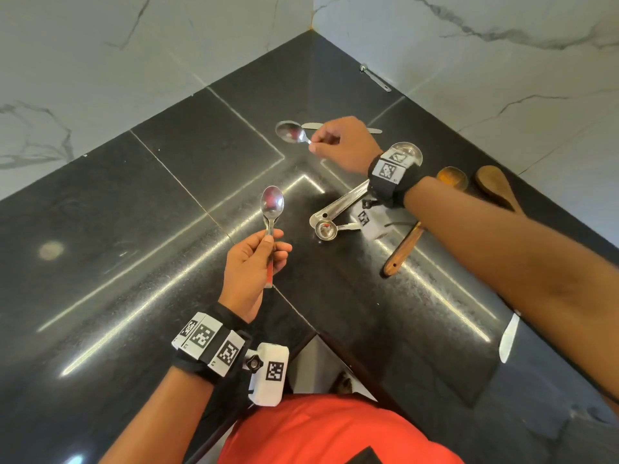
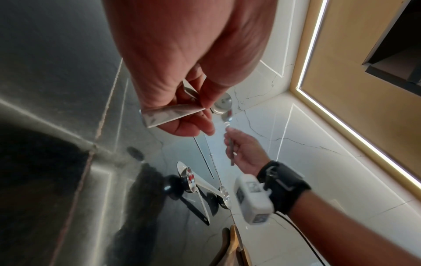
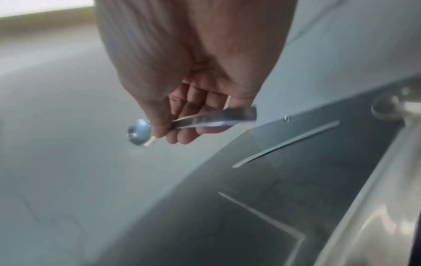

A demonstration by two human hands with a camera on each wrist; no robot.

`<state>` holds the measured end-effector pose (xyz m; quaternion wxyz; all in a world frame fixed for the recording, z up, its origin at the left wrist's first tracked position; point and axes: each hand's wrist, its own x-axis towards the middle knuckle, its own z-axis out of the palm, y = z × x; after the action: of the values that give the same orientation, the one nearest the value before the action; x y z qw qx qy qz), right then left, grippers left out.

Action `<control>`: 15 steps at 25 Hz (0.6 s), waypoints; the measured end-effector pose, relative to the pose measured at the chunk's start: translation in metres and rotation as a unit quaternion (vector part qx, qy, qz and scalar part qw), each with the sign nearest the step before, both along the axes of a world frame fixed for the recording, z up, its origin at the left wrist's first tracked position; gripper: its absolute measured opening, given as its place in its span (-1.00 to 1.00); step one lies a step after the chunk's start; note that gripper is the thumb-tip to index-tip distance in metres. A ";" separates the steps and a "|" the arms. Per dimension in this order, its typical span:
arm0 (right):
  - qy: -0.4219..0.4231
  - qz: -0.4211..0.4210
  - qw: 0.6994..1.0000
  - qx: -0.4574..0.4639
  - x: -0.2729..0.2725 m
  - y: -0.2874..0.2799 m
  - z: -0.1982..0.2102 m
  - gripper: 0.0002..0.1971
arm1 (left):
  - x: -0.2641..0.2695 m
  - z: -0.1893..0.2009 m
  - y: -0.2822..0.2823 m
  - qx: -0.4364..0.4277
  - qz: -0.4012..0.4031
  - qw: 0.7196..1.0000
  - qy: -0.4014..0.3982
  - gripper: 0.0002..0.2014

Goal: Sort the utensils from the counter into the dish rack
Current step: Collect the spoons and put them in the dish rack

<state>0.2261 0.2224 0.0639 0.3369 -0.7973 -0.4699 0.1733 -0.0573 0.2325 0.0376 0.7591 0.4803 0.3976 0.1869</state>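
My left hand [image 1: 269,242] holds stacked steel spoons [image 1: 273,202] upright by their handles, above the middle of the black counter [image 1: 117,246]. In the left wrist view the left hand [image 2: 200,115] pinches the flat handles [image 2: 170,115]. My right hand [image 1: 315,144] grips another steel spoon [image 1: 289,132] by its handle, lifted just above the counter, bowl pointing left. The blurred right wrist view shows the right hand [image 3: 173,129] curled round that spoon [image 3: 139,133]. No dish rack is in view.
A flat steel utensil [image 1: 310,125] lies behind the right hand. A small spoon [image 1: 375,77] lies by the far wall. Steel measuring spoons [image 1: 338,209], a ladle [image 1: 407,154], two wooden spoons [image 1: 495,185] and a wooden handle [image 1: 402,249] lie under my right forearm. A knife [image 1: 509,336] lies at the right.
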 end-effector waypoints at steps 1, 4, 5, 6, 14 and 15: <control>0.091 -0.030 0.993 0.067 -0.016 -0.008 0.006 -0.96 | 0.002 0.001 -0.002 -0.009 0.007 1.000 -0.001 -0.76; 0.287 -0.084 0.945 0.133 -0.078 -0.053 0.011 -0.96 | 0.011 0.008 -0.015 -0.030 0.026 0.999 0.005 -0.77; 0.305 -0.097 0.940 0.120 -0.099 -0.070 0.009 -0.96 | 0.015 0.009 -0.020 -0.031 0.028 0.999 0.009 -0.77; 0.308 -0.105 0.939 0.106 -0.115 -0.087 0.004 -0.94 | 0.018 0.012 -0.026 -0.024 0.023 0.999 0.011 -0.77; 0.351 -0.227 0.894 0.159 -0.154 -0.160 -0.032 -0.90 | 0.040 0.010 -0.097 -0.012 -0.024 1.000 -0.010 -0.75; 0.359 -0.240 0.887 0.162 -0.155 -0.170 -0.032 -0.89 | 0.041 0.009 -0.107 -0.012 -0.032 0.999 -0.003 -0.74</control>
<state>0.0711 0.0519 0.0316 0.6385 -0.7032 -0.1326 0.2832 -0.0161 0.1254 0.0471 0.7717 0.4831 0.3816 0.1595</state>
